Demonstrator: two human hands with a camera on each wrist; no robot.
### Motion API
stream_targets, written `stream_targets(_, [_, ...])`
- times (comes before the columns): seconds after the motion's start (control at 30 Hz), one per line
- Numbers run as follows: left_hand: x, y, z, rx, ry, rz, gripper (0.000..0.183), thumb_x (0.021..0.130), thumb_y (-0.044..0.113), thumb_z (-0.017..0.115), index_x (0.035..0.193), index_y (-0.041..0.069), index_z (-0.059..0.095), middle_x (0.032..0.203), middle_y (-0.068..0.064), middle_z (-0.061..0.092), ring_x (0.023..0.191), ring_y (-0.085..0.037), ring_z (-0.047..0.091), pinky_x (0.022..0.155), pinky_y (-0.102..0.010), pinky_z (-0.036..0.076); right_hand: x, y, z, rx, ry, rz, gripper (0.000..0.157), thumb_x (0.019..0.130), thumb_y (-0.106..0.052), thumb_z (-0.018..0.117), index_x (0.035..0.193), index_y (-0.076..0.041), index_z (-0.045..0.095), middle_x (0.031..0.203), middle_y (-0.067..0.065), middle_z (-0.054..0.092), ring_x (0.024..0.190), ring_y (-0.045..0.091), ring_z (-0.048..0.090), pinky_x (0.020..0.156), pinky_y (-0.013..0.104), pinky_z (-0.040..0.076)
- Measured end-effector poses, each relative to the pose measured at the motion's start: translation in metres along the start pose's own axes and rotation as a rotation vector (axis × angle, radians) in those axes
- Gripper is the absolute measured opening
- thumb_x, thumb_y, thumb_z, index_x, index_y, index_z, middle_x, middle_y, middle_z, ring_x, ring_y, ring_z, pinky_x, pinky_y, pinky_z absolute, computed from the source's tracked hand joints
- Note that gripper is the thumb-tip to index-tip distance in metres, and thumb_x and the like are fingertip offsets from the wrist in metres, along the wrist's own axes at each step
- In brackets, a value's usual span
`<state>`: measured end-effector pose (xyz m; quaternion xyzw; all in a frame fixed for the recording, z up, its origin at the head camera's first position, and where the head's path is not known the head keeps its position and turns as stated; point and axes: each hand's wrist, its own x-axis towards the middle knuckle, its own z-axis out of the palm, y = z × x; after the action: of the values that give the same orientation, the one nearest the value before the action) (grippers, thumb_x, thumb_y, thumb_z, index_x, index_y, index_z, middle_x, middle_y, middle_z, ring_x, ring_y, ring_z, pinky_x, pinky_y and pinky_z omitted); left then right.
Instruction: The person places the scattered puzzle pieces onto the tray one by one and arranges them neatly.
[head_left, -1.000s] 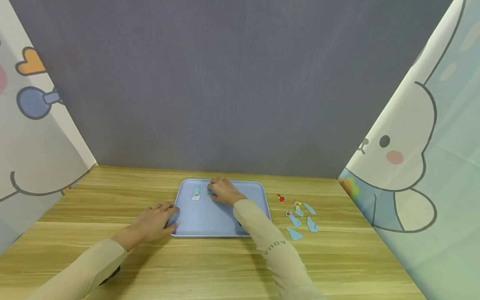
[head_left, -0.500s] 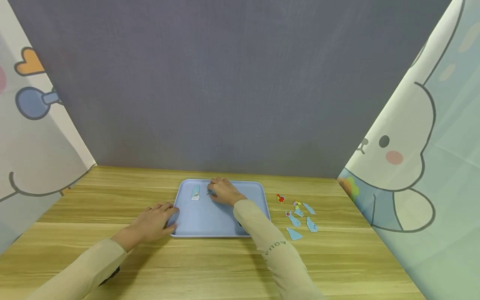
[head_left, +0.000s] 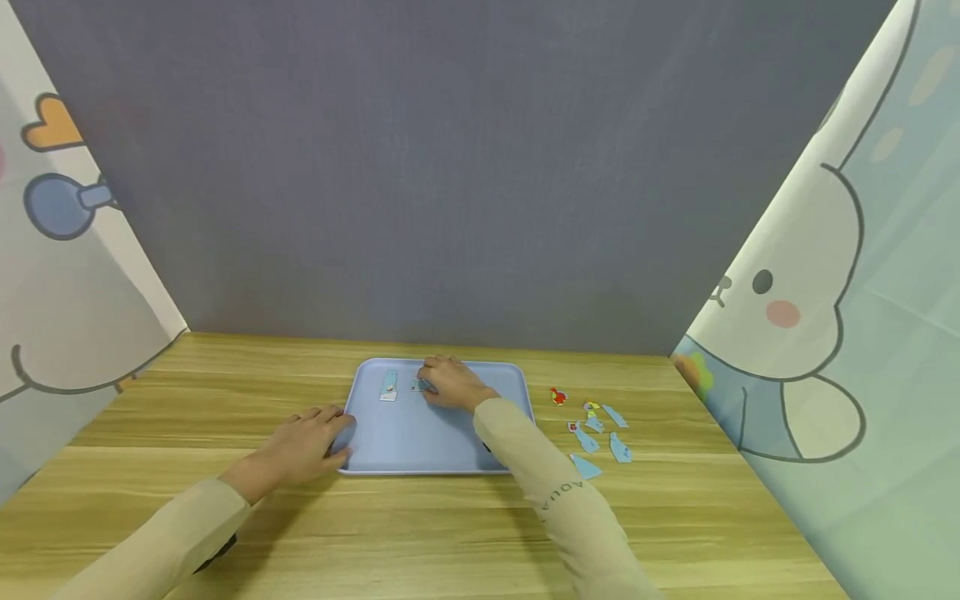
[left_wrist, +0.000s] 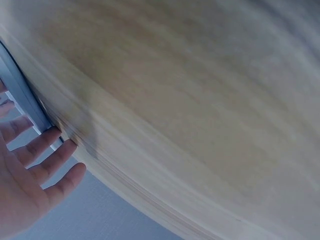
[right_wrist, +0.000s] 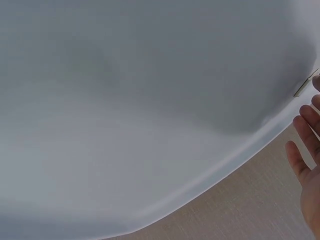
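A dark grey fabric-like panel (head_left: 435,175) fills the upper middle of the head view, flanked at both edges by pale cartoon-printed sheets (head_left: 795,292), above a yellowish wood-grain tabletop (head_left: 390,533). Just below the centre of the frame lies a light blue rectangular tray with a raised rim (head_left: 420,442). At its left edge the left hand (head_left: 306,443) touches the rim, fingers loosely spread, thumb apart from them and nothing held. In the tray's upper middle the right hand (head_left: 453,385) reaches in palm down, its fingertips on a small pale blue flat piece (head_left: 417,385), partly covered; whether they pinch or only press it, I cannot tell. Near it, in the tray's upper left, lies a narrow blue-and-white flat piece (head_left: 388,386). Right of the tray, on the tabletop, lie a small red flat piece (head_left: 558,397), a yellow-topped blue piece (head_left: 592,418), a plain blue sliver (head_left: 615,416), a red-cornered blue piece (head_left: 585,439), a pointed blue piece (head_left: 620,448) and, lowest, a blue triangular piece (head_left: 585,467). Both arms wear cream sleeves (head_left: 562,500).
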<state>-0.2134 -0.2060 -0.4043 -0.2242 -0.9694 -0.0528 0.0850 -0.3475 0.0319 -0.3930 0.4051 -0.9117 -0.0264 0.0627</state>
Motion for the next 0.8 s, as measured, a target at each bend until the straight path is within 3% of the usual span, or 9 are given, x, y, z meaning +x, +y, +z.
stream_targets(0.8, [-0.001,0.001,-0.002,-0.002,0.005,0.002,0.047,0.083,0.034,0.064,0.119,0.005,0.057,0.122,-0.019,0.054,0.108,-0.04,0.053,0.079,-0.06,0.045,-0.036,0.023,-0.001,-0.018,0.04,-0.075,0.025,0.088,-0.025,0.058,0.109,-0.014,0.063,0.108,-0.001,0.059,0.107,0.016,0.054,0.098,0.039,0.042])
